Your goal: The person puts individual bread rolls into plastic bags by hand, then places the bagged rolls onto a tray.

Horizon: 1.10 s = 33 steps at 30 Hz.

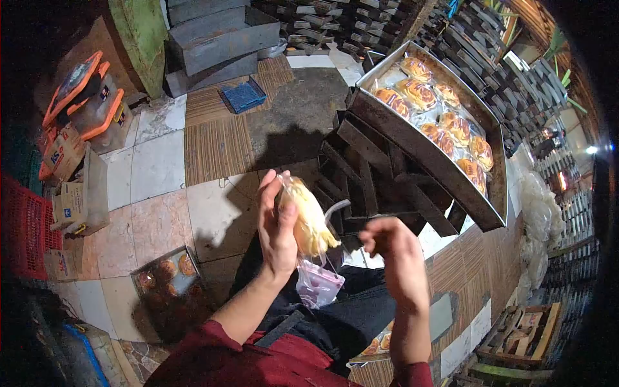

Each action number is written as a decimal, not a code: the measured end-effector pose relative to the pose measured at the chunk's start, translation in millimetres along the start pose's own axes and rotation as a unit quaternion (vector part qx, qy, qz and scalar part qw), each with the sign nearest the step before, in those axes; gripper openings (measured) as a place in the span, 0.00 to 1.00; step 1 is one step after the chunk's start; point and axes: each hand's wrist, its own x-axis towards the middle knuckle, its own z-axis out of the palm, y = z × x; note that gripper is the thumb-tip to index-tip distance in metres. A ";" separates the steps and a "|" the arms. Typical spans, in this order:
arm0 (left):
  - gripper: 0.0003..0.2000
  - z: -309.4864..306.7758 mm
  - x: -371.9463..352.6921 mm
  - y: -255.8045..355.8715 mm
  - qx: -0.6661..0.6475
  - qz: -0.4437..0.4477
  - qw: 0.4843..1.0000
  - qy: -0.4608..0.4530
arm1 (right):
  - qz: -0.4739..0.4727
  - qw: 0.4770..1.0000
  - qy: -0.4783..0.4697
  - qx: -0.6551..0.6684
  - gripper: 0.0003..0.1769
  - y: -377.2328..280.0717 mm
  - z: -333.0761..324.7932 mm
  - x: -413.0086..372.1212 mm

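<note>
My left hand is wrapped round a pale yellow bread roll in a clear plastic bag, held up above my lap. The bag's loose end sticks out to the right of the roll. To the right and apart from the bread, my right hand is raised with its fingers curled in. Anything between those fingers is too small or blurred to make out. Beneath the roll, a pack of clear plastic bags with pink on it rests on my lap.
At the right, a large metal tray of bagged, browned buns sits on stacked dark trays. A smaller tray of buns lies on the tiled floor at left. Beyond are a blue basket, metal boxes and a red crate.
</note>
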 end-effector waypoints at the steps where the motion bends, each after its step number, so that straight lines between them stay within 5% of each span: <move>1: 0.26 0.1 -4.3 -3.6 -0.006 0.016 1.000 0.000 | 0.010 0.998 0.000 -0.056 0.17 1.4 14.5 12.7; 3: 0.24 -1.1 -7.6 2.6 0.110 0.092 0.990 -0.008 | 0.056 0.994 -0.087 -0.040 0.14 5.7 32.6 29.4; 5: 0.24 -9.3 -3.4 1.8 0.146 0.071 0.985 0.056 | -0.038 0.996 -0.075 -0.027 0.11 -15.3 36.0 8.3; 7: 0.25 -15.5 3.8 -3.0 -0.061 -0.110 0.982 0.139 | -0.065 0.987 -0.136 0.061 0.10 -7.3 25.0 -3.3; 9: 0.22 -37.1 13.0 -22.4 -0.228 -0.275 0.917 0.177 | -0.111 0.939 -0.225 0.234 0.12 1.5 4.5 -16.7; 11: 0.23 -42.9 6.0 -43.2 -0.105 -0.188 0.962 0.166 | -0.155 0.855 -0.297 0.397 0.17 5.1 -7.2 -19.8; 12: 0.23 -41.8 3.3 -45.1 -0.178 -0.236 0.943 0.153 | -0.120 0.957 -0.107 0.240 0.34 -2.4 17.6 -20.4; 13: 0.23 -35.7 1.6 -30.2 -0.176 -0.245 0.942 0.151 | -0.085 0.985 -0.138 0.065 0.51 3.6 26.4 -4.5; 14: 0.23 -28.1 1.2 -11.5 -0.286 -0.317 0.889 0.163 | -0.188 0.968 -0.118 -0.115 0.60 28.9 25.2 3.0; 15: 0.23 -23.3 4.5 0.4 -0.392 -0.378 0.821 0.174 | -0.261 0.928 -0.197 -0.176 0.69 40.1 16.0 6.9; 17: 0.25 -52.6 -20.0 -49.4 -0.558 -0.385 0.735 0.028 | -0.323 0.934 -0.145 -0.040 0.72 60.1 36.8 -1.2; 18: 0.28 -27.8 -34.4 -13.4 -0.450 -0.420 0.782 0.098 | -0.328 0.925 -0.152 -0.119 0.74 66.9 35.4 1.1; 19: 0.31 -18.3 -52.1 8.7 -0.432 -0.499 0.751 0.043 | -0.269 0.957 -0.090 -0.065 0.62 78.6 46.3 2.7; 21: 0.35 -13.9 -90.3 49.2 -0.284 -0.737 0.613 -0.033 | 0.027 0.998 -0.056 0.018 0.42 79.6 41.9 7.0; 22: 0.34 -11.2 -104.9 69.2 -0.205 -0.749 0.611 -0.153 | 0.097 0.982 -0.055 0.152 0.26 81.9 45.6 12.4; 23: 0.30 -28.8 -126.1 69.0 -0.297 -0.654 0.632 -0.292 | 0.167 0.950 -0.083 0.252 0.21 88.3 48.2 13.2; 24: 0.30 -43.5 -120.3 70.8 -0.294 -0.658 0.630 -0.289 | 0.206 0.942 -0.066 0.257 0.20 104.6 52.9 5.1; 26: 0.20 -72.2 -98.3 74.7 -0.109 -0.469 0.836 -0.263 | 0.193 0.968 -0.010 0.161 0.18 154.8 66.8 -22.1; 28: 0.14 -79.2 -82.5 57.3 0.126 -0.287 0.941 -0.130 | 0.128 0.989 0.068 -0.012 0.16 185.5 74.6 -48.0; 29: 0.12 -84.2 -76.3 32.2 0.260 -0.207 0.943 -0.021 | 0.132 0.986 0.100 0.015 0.17 194.9 74.9 -54.0; 31: 0.09 -117.4 -82.1 -21.3 0.401 -0.147 0.903 -0.043 | 0.154 0.968 0.140 0.141 0.18 196.1 73.4 -51.3; 33: 0.10 -111.7 -70.7 -38.4 0.452 -0.143 0.871 -0.128 | 0.144 0.982 0.099 -0.070 0.17 185.4 66.6 -38.2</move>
